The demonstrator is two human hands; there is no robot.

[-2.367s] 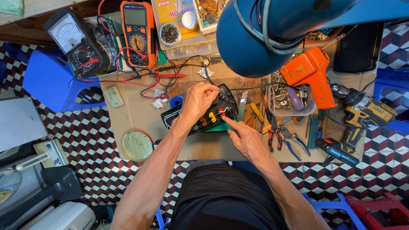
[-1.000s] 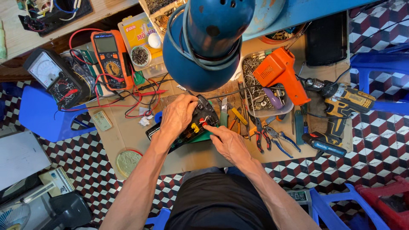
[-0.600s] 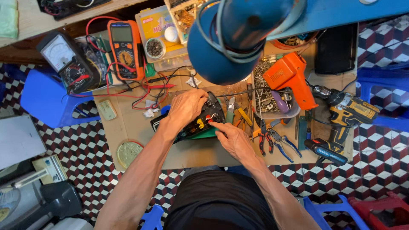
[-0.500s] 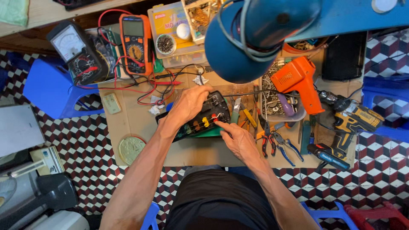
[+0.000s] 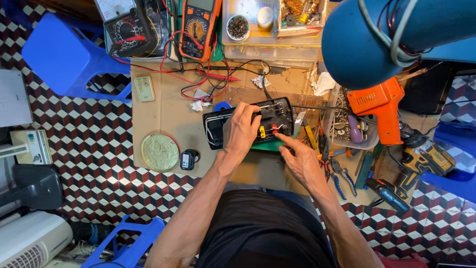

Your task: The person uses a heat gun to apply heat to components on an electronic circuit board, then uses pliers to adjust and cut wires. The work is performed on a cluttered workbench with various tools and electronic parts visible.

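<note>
Left hand (image 5: 241,130) lies flat over the black open device case (image 5: 250,124) at the middle of the tabletop (image 5: 163,114), fingers spread and pressing down, likely to steady it; grip not closed on anything. Right hand (image 5: 300,160) reaches in from the right, index finger extended, tip touching the red and yellow connectors (image 5: 267,131) inside the case; remaining fingers loosely curled, holding nothing. Green mat (image 5: 270,146) sits under the case's near edge. Orange multimeter (image 5: 198,25) with red leads lies beyond, pliers (image 5: 337,171) just right, orange soldering gun (image 5: 381,106) further right.
</note>
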